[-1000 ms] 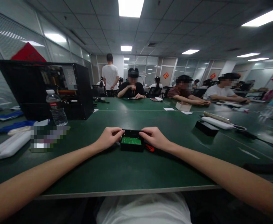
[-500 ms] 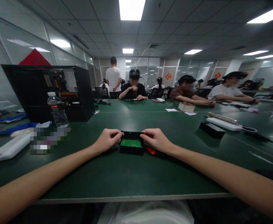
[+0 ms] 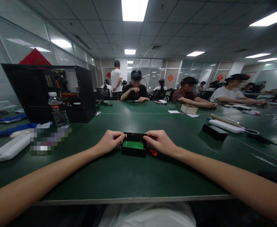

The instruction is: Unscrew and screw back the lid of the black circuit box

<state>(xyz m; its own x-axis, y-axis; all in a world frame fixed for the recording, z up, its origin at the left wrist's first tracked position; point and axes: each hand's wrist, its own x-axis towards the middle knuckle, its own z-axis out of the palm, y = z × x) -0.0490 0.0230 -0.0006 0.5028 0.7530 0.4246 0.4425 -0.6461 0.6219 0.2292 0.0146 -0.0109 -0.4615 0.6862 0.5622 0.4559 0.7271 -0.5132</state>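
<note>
A small black box (image 3: 134,153) stands on the green table in front of me, with a green circuit board (image 3: 133,144) lying inside it. My left hand (image 3: 111,141) pinches the box's upper left edge between thumb and fingers. At the upper right edge, my right hand (image 3: 158,141) has the same kind of grip. A black panel (image 3: 135,136) rises at the back of the box, between my fingertips. Beside the box, partly beneath my right hand, lies an orange and black tool (image 3: 152,151).
An open computer case (image 3: 84,94) and a water bottle (image 3: 59,110) stand at the left. On the right are a black box (image 3: 214,132) and a white power strip (image 3: 227,125). A small carton (image 3: 188,109) sits farther back. People sit across the table (image 3: 119,186).
The black panel at the back of the box stands slightly higher and farther right, and my fingertips have shifted slightly with it. In the background, the standing person has turned and moved slightly right.
</note>
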